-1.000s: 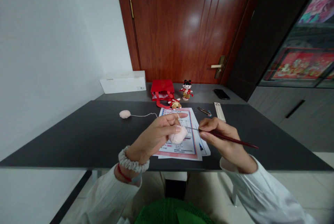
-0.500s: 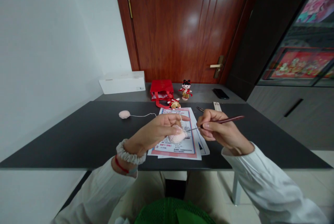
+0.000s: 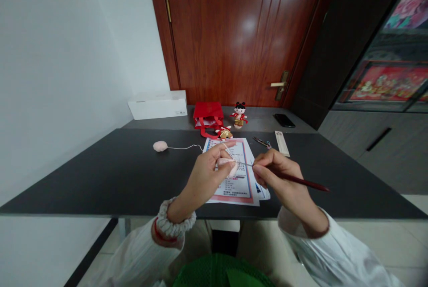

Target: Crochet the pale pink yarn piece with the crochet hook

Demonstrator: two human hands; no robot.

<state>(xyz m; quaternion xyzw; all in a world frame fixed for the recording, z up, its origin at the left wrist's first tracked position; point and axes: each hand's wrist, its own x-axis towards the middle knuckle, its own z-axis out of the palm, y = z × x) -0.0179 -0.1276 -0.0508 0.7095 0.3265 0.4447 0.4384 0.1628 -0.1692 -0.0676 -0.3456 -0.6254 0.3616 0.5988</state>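
Observation:
My left hand (image 3: 214, 166) pinches a pale pink crochet piece (image 3: 233, 171), partly hidden behind the thumb and fingers. White-pink yarn runs over the raised index finger. In my right hand (image 3: 279, 173) is a crochet hook (image 3: 306, 183) with a dark red handle, held like a pen. Its thin metal shaft points left and its tip meets the crochet piece; the exact stitch is too small to make out. A pink ball of yarn (image 3: 160, 146) lies to the left on the dark table, its strand leading to my left hand.
Printed sheets (image 3: 234, 195) lie under my hands. Behind them are a red bag (image 3: 208, 111), a standing crocheted doll (image 3: 239, 115) and a lying doll body (image 3: 224, 133). Scissors (image 3: 261, 142), a pale strip (image 3: 281, 143) and a phone (image 3: 284, 120) lie right. A white box (image 3: 158, 105) stands back left.
My left hand has turned more upright, tilting the crochet piece. My right hand has come lower, and the hook's handle end now points down to the right. Scissors show more fully.

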